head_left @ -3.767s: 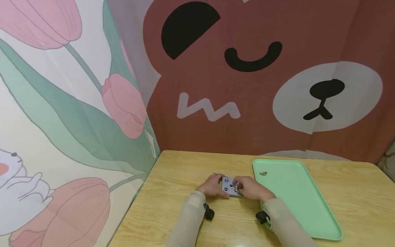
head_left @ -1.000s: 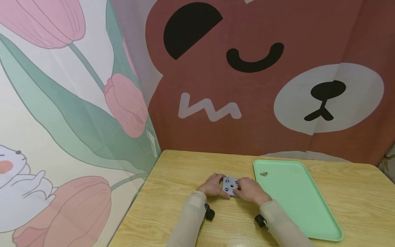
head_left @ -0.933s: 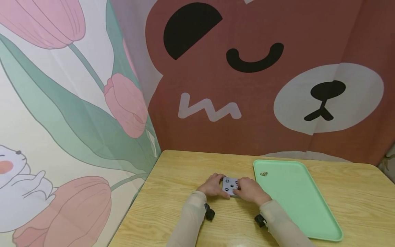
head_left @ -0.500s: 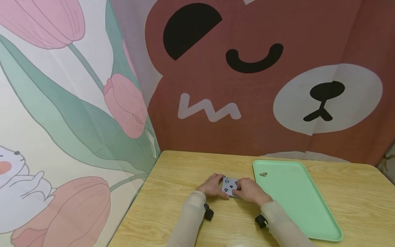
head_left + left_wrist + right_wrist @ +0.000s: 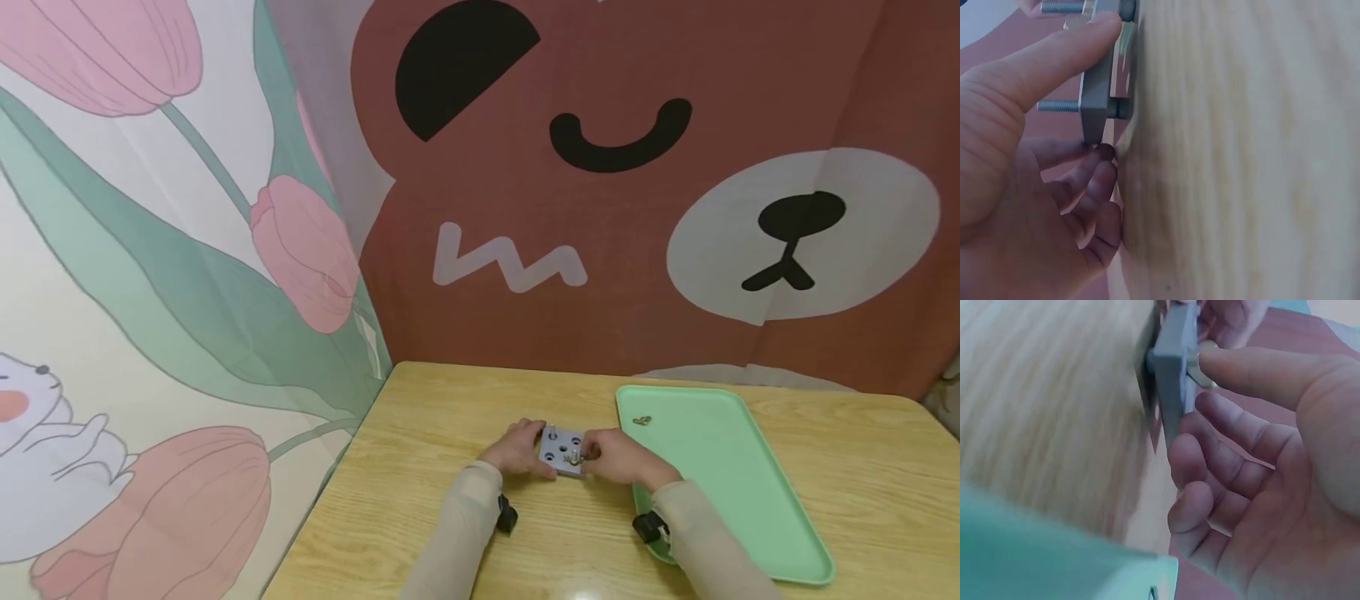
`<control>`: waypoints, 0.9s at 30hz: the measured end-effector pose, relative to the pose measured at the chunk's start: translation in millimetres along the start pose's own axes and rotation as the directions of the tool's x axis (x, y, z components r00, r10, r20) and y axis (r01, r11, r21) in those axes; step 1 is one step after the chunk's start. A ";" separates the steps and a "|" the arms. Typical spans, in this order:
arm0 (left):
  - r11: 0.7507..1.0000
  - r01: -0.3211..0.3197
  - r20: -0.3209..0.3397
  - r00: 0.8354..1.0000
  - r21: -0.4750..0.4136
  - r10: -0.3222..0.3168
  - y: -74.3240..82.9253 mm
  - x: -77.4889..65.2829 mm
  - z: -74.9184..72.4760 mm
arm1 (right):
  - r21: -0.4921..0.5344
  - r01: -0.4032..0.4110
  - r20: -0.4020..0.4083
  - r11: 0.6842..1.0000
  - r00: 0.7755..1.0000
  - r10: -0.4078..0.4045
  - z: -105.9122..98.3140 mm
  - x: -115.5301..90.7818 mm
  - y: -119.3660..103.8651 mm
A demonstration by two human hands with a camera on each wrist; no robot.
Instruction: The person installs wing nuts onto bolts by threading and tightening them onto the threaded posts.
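A grey square plate (image 5: 560, 451) with several holes is held at its left side by my left hand (image 5: 516, 447), thumb along the near edge. In the left wrist view, bolts (image 5: 1058, 105) pass through the plate (image 5: 1096, 94), threads upward and heads on the table side. One bare bolt (image 5: 552, 432) stands at the back left corner. At the front right corner, a brass-coloured wing nut (image 5: 574, 459) sits on another bolt. My right hand (image 5: 618, 455) has its thumb and fingers at this wing nut (image 5: 1200, 373); its other fingers are curled beside the plate.
A light green tray (image 5: 738, 483) lies on the wooden table (image 5: 450, 400), close to the right of the plate and partly under my right forearm. Another brass-coloured wing nut (image 5: 642, 421) lies in its far left corner. A printed cloth (image 5: 510, 333) hangs behind the table.
My right hand has drawn slightly right from over the plate's front right corner, and the wing nut there shows again. My left hand and the plate have stayed in place.
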State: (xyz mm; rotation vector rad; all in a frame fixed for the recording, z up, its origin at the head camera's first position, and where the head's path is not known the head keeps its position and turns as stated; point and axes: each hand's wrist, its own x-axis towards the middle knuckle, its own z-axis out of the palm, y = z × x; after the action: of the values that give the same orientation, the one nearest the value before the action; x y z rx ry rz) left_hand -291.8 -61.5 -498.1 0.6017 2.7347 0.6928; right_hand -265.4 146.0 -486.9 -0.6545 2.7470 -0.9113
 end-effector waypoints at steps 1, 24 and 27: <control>1.000 0.000 -0.005 1.000 0.012 0.000 2.0 -0.4 0.9 | 0.013 -0.007 -0.007 1.000 1.000 0.008 -2.6 -2.1 1.1; 0.997 0.060 0.000 0.998 0.058 -0.060 4.9 -3.7 -0.6 | -0.043 -0.107 -0.043 0.993 0.994 0.105 -62.1 -39.2 51.1; 0.983 0.138 -0.039 0.990 0.122 -0.134 19.4 -9.1 2.5 | -0.067 -0.127 -0.062 0.990 0.991 0.122 -64.4 -39.5 58.3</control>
State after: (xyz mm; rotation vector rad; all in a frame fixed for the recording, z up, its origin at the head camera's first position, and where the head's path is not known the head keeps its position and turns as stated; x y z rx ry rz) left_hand -276.6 -49.1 -489.2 0.4272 2.8315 0.5070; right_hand -269.9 239.7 -469.6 -0.4681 2.8458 -0.8217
